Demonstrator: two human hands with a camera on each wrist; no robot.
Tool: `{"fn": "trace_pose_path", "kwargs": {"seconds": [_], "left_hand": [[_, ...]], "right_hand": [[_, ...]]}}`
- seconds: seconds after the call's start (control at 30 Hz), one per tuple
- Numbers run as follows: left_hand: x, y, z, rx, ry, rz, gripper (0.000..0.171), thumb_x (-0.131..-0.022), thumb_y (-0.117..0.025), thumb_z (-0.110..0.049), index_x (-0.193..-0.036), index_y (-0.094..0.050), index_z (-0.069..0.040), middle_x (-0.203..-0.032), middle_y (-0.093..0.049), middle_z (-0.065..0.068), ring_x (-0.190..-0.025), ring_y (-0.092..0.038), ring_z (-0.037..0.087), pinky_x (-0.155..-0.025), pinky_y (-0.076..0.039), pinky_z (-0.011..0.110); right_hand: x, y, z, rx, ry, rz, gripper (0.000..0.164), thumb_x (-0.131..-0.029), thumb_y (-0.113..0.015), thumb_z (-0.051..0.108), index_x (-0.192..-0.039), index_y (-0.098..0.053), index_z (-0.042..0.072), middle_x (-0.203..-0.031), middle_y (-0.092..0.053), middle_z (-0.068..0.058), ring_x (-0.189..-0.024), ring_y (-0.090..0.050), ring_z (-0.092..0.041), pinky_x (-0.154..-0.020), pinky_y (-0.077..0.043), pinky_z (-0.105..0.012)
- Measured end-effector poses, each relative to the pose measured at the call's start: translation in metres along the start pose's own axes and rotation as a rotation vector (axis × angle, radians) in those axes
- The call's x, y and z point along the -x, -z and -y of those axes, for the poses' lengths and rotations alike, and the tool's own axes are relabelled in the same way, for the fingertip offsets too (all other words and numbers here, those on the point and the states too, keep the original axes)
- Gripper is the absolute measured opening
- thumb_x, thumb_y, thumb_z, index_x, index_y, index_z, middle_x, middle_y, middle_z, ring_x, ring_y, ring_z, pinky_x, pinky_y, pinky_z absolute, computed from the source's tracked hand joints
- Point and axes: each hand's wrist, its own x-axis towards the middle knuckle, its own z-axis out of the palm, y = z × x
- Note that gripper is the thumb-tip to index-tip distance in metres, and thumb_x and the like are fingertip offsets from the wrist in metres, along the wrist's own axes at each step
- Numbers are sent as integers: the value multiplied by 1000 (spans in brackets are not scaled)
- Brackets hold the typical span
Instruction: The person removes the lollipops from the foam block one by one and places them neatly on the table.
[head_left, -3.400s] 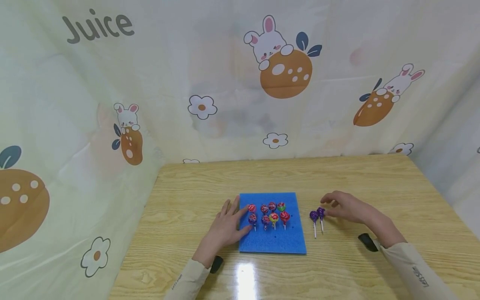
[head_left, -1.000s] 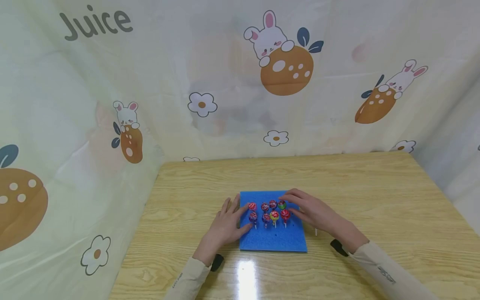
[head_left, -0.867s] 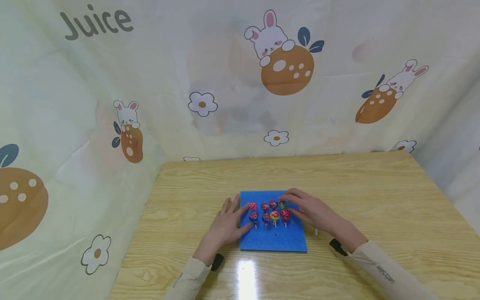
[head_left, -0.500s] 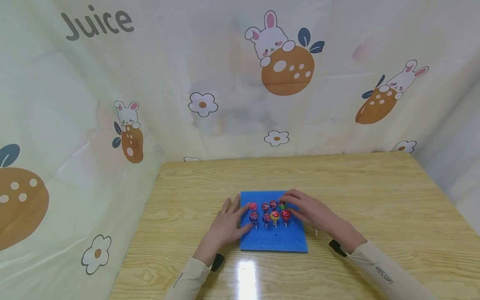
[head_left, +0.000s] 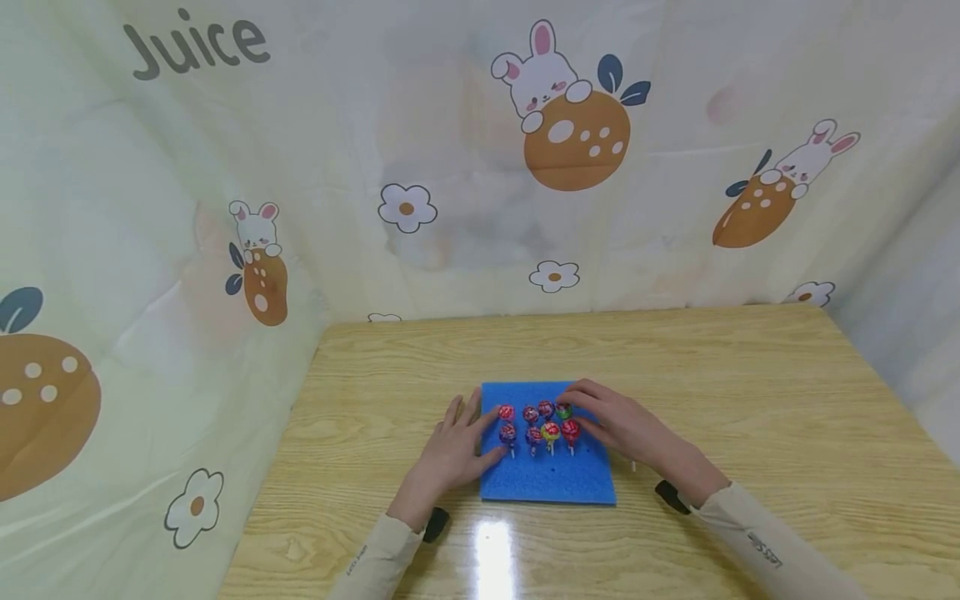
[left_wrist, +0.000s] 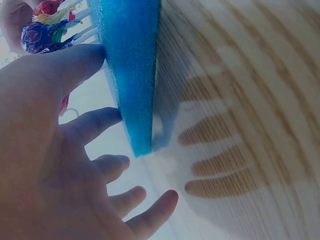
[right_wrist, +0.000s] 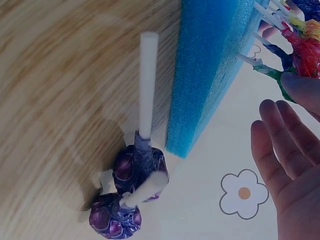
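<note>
A blue foam block point(head_left: 547, 483) lies on the table with several wrapped lollipops standing in it in two rows. My left hand point(head_left: 447, 454) rests at its left edge, fingers spread; in the left wrist view the thumb point(left_wrist: 90, 60) and a fingertip touch the foam. From the right, my right hand point(head_left: 622, 423) pinches the green lollipop point(head_left: 562, 411) at the back right corner of the rows. Its thumb lies against the green wrapper in the right wrist view, with the other fingers extended. Just in front of it stands a red lollipop point(head_left: 570, 429).
Two purple lollipops point(right_wrist: 140, 170) lie on the table right of the foam, mostly hidden under my right hand in the head view. Toward the front of the foam is a small hole point(head_left: 553, 470). A printed curtain point(head_left: 465, 167) hangs behind the wooden table point(head_left: 405, 358).
My right hand has moved left from the two purple lollipops to the green lollipop in the foam. Over the last second it has barely shifted. My left hand stays at the foam's edge.
</note>
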Motion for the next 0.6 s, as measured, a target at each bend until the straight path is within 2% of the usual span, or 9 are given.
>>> {"fn": "trace_pose_path", "kwargs": {"seconds": [0.6], "left_hand": [[1,2,-2,6,2,5,67,-99,-54,-55,-156,-39,-24,-170,-12,10,-155,-12,44,-114,-31,68]], "right_hand": [[0,9,2,-27,-69,25,36,-91,-75,12,-125,-67,13,-122,-64,2,-110,-66,-14,-88,-59,-35]]}}
